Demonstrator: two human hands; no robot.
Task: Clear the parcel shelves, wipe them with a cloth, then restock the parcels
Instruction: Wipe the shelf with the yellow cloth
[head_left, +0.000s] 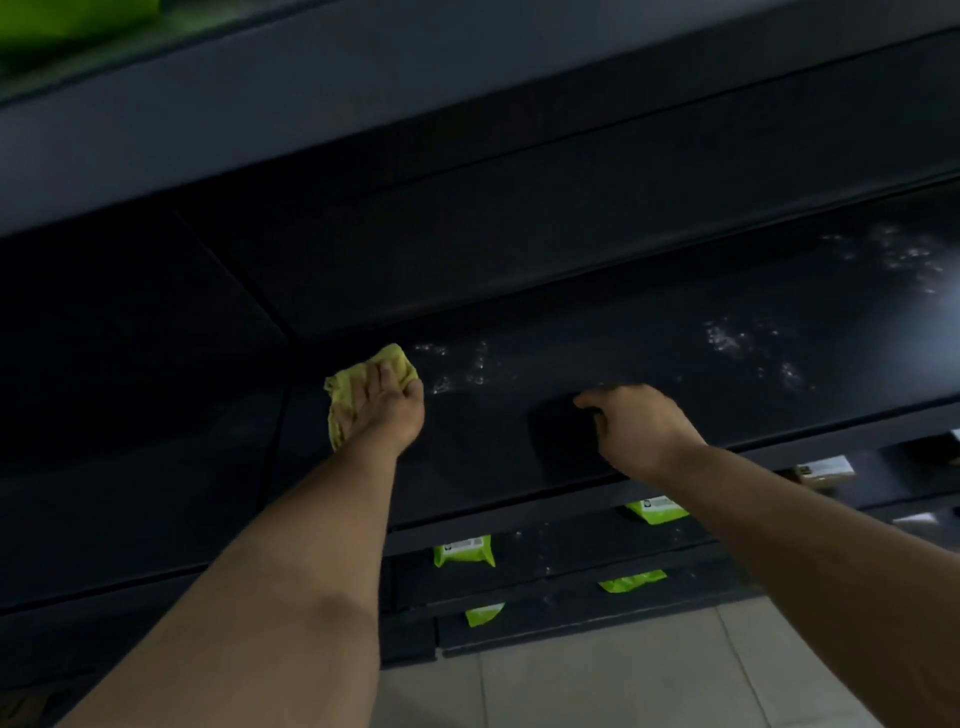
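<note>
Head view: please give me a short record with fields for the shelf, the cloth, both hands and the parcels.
shelf: dark, no parcels in view on it, whitish specks on it
cloth: yellow-green, bunched, near the shelf's left end
left hand: presses the cloth onto the shelf
right hand: on the shelf, fingers curled; unclear whether it holds anything
parcels: green, white labels, on the lower shelves

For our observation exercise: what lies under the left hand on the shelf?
A yellow-green cloth on the dark shelf. Its edges show round the left hand; its middle is hidden.
</note>
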